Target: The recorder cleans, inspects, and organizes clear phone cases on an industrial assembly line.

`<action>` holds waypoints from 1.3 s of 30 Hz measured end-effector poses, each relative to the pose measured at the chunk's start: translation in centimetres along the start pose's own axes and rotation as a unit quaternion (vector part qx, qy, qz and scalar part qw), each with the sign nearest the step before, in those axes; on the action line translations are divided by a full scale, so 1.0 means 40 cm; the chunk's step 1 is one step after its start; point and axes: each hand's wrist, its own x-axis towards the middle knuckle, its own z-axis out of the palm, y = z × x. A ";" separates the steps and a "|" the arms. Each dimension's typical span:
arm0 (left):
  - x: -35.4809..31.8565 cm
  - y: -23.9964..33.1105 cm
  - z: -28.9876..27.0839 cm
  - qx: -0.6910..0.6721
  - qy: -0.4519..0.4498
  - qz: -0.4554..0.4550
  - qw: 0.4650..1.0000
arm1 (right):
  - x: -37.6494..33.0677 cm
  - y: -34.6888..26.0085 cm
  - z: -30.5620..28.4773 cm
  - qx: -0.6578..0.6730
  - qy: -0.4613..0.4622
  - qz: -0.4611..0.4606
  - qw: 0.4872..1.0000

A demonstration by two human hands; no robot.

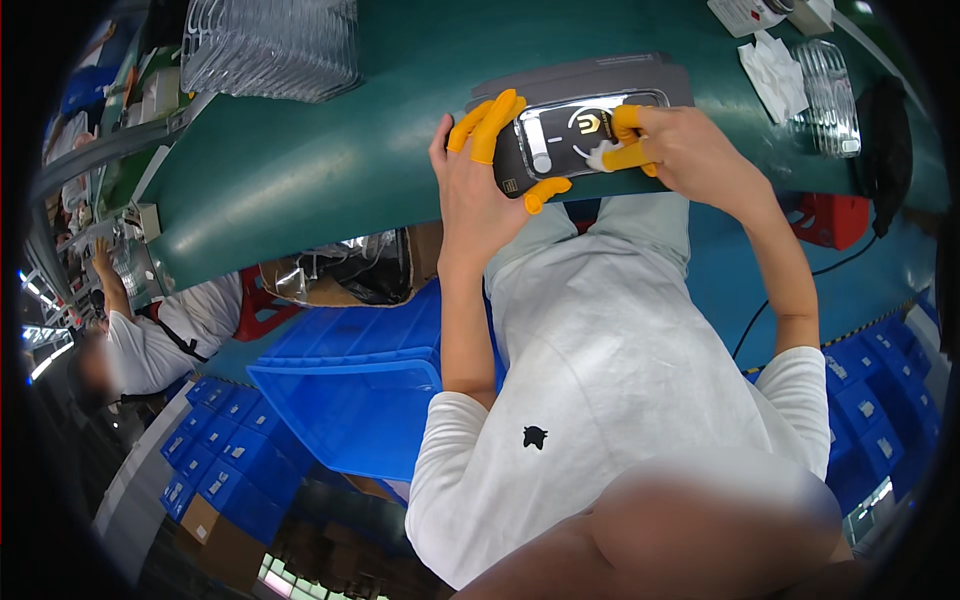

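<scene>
A clear phone case [553,152] with a black card inside it lies tilted near the table's front edge. My left hand [474,190], wearing yellow finger cots, grips its left end, with the thumb at the near edge and the fingers over the far side. Over the right part of the case my right hand [680,150] bends its cot-covered fingers together. A small whitish bit [600,155] shows at those fingertips; what it is I cannot make out. Flat dark grey packaging [590,78] lies just beyond the case.
Clear plastic trays [270,45] are stacked at the far left of the green table [310,170]. At right are a crumpled white tissue [775,78] and a stack of clear cases [828,100]. Below sit a carton [425,255] and a blue bin [350,400]. Another person [160,345] sits at left.
</scene>
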 end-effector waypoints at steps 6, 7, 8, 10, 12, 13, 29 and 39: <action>0.003 -0.007 0.001 0.000 -0.010 0.006 1.000 | 0.063 -0.029 0.046 -0.028 0.064 0.017 0.997; 0.001 -0.008 0.001 -0.001 -0.010 0.006 1.000 | 0.063 -0.018 0.043 -0.027 0.063 0.013 0.998; 0.000 -0.007 0.000 0.000 -0.007 0.003 1.000 | 0.054 0.003 0.030 -0.038 0.090 0.022 0.995; -0.002 -0.005 -0.001 0.001 -0.004 -0.001 1.000 | 0.028 0.029 0.012 -0.049 0.115 0.030 0.992; -0.003 -0.005 -0.002 0.002 0.001 -0.001 1.000 | -0.001 0.028 -0.003 -0.049 0.058 0.048 0.996; -0.003 -0.004 -0.001 0.003 0.001 0.001 1.000 | -0.006 0.007 -0.016 -0.005 0.018 0.032 0.999; -0.004 -0.006 -0.006 0.005 -0.009 0.000 1.000 | 0.029 0.005 0.016 -0.061 0.093 0.044 0.993; -0.002 -0.011 -0.002 0.022 -0.011 0.007 1.000 | 0.052 -0.039 0.029 0.048 0.013 -0.014 0.999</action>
